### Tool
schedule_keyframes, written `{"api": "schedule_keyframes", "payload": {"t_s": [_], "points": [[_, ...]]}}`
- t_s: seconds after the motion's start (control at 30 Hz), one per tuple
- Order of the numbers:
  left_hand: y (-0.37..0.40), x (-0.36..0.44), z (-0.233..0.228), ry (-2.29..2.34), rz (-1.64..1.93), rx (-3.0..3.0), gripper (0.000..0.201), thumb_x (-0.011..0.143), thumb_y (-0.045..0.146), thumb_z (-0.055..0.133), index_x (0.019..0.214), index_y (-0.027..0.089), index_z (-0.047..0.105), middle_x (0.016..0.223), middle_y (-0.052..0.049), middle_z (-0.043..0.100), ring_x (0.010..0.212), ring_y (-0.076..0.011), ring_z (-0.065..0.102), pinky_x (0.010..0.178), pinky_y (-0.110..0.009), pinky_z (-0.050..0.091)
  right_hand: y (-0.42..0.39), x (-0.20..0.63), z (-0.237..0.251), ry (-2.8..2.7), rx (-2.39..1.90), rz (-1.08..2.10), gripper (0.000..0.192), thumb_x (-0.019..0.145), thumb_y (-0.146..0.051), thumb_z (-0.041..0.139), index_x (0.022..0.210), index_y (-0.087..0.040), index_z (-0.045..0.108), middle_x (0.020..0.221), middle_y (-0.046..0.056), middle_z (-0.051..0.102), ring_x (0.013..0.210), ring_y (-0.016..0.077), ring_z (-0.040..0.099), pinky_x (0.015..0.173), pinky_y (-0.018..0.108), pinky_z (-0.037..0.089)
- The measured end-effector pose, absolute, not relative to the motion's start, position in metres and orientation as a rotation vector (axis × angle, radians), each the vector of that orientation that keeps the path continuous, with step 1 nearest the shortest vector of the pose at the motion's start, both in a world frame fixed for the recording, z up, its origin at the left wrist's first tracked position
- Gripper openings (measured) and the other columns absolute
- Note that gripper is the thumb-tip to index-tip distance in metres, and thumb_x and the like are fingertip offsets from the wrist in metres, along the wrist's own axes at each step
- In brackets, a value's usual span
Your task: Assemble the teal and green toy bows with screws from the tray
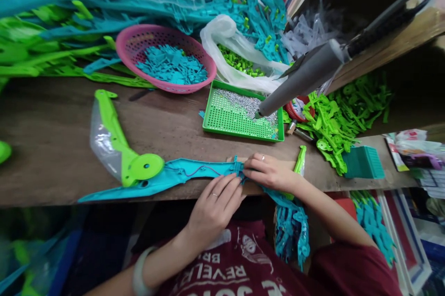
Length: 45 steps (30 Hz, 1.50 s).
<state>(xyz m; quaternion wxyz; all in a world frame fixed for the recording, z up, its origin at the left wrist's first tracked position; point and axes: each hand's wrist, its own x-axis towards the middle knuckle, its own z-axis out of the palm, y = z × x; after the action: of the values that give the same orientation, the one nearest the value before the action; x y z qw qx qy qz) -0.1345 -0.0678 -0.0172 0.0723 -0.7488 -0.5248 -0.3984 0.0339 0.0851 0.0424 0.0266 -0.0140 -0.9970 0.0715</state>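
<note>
A long blue plastic toy part [198,167] lies along the table's front edge, with a thin purplish cord running along its open inner side. Its left end joins a lime-green arm [113,124] with a round disc and a clear plastic fin. My left hand [217,201] has its fingers together on the blue part from the near side. Close against it, my right hand [266,170] pinches the same spot from the right. A small blue crosspiece [236,164] stands up at their fingertips. What lies under the fingertips is hidden.
Behind are a pink basket [167,88] of small blue pieces, a plastic bag [217,31] of green pieces, and a green tray [225,122] of screws. A grey power screwdriver [302,80] hangs over the tray. Green parts [330,124] are heaped at right.
</note>
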Motion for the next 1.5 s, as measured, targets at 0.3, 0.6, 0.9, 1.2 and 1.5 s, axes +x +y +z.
{"api": "schedule_keyframes", "payload": {"t_s": [0.3,0.6,0.9,1.2,1.5], "points": [[-0.062,-0.14,-0.011,-1.612,-0.96,-2.342,0.022,0.098,0.021,0.057,0.11,0.008,0.071,0.107,-0.017,0.074,0.105,-0.0302,0.068,0.095,-0.045,0.055,0.078,0.036,0.045,-3.202,0.027,0.037,0.024,0.104,-0.018,0.042,0.108,-0.015,0.066,0.116,0.015,0.066,0.1,0.0242,0.058,0.077,0.038,0.054],[-0.036,-0.157,0.002,-1.286,-0.758,-2.706,0.023,0.097,0.024,0.061,0.112,0.01,0.071,0.122,-0.016,0.072,0.116,-0.0303,0.065,0.098,-0.043,0.054,0.085,0.075,0.05,-2.81,-0.997,0.695,0.026,0.093,-0.018,0.064,0.119,-0.015,0.062,0.103,0.011,0.069,0.095,0.0235,0.064,0.084,0.04,0.054],[-0.016,-0.158,0.003,-1.109,-0.779,-2.858,0.019,0.098,0.021,0.056,0.092,0.013,0.071,0.109,-0.017,0.075,0.117,-0.0314,0.067,0.101,-0.049,0.055,0.067,0.072,0.046,-2.628,-1.037,0.857,0.015,0.098,-0.015,0.058,0.101,-0.015,0.073,0.09,0.007,0.067,0.089,0.0191,0.063,0.08,0.031,0.05],[-0.016,-0.153,0.002,-1.094,-0.757,-2.753,0.02,0.097,0.017,0.052,0.107,0.013,0.068,0.108,-0.015,0.073,0.109,-0.0291,0.069,0.096,-0.046,0.058,0.061,0.06,0.036,-2.687,-1.025,0.742,0.016,0.099,-0.017,0.056,0.095,-0.015,0.071,0.088,0.005,0.057,0.081,0.0166,0.057,0.075,0.028,0.046],[-0.015,-0.156,-0.004,-1.243,-0.828,-2.857,0.027,0.095,0.023,0.057,0.119,0.013,0.064,0.138,-0.02,0.061,0.128,-0.0337,0.06,0.105,-0.052,0.053,0.06,0.057,0.032,-2.592,-0.994,0.751,0.014,0.099,-0.016,0.057,0.094,-0.017,0.069,0.087,0.004,0.059,0.085,0.0177,0.056,0.078,0.029,0.046]]}}
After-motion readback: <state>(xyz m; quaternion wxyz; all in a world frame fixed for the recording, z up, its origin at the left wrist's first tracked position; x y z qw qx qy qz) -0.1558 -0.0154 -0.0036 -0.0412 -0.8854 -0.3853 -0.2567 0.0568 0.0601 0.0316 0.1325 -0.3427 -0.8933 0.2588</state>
